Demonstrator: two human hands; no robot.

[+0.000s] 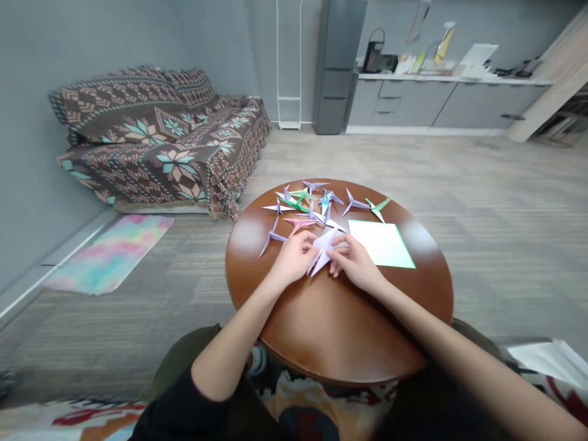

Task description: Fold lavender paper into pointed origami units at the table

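Between my two hands is a pale lavender folded paper [324,246], kite-shaped, with two narrow points toward me. My left hand [297,254] pinches its left edge between thumb and fingers. On the other side, my right hand [353,260] grips the right edge, thumb on the near face and fingers curled. Just beyond lie several folded paper cranes in lavender, green and pink; a pink crane [299,225] is nearest my left hand, with a lavender crane [274,236] to its left. Right of my right hand lies a stack of square paper [382,244] with a green edge.
Everything rests on a round brown table [331,331]. A green crane [378,208] sits near its far right rim. Beyond stand a covered sofa [165,141], a grey fridge [339,67] and a kitchen counter [413,101]. A pastel mat [114,251] lies on the floor.
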